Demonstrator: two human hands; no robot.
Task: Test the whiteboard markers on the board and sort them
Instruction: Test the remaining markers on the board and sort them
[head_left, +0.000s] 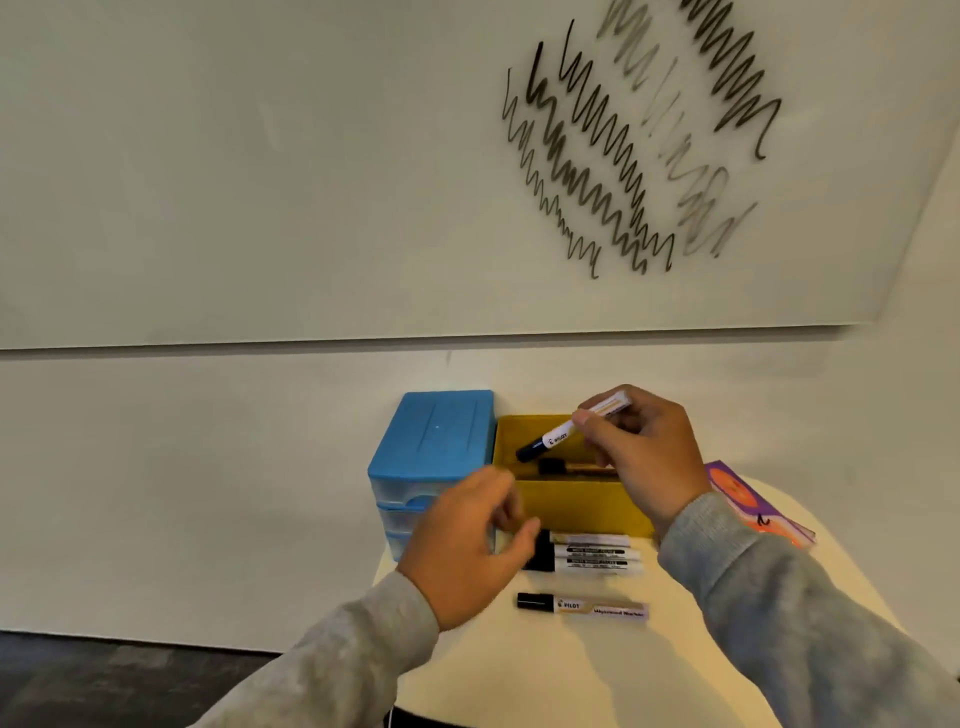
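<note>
My right hand (644, 447) holds a capped white marker with a black cap (558, 434), tilted cap-down over the open yellow box (576, 501). Dark marker shapes lie inside the box. My left hand (467, 545) hovers with loosely curled fingers and holds nothing, just left of three markers (592, 553) lying side by side in front of the box. One more marker (582, 605) lies alone nearer to me. The whiteboard (311, 156) above bears several black and faded zigzag scribbles (623, 140) at the upper right.
A blue-topped small drawer unit (431, 441) stands against the wall left of the yellow box. A purple and orange booklet (753, 504) lies at the right of the cream table (571, 670). Dark floor shows at lower left.
</note>
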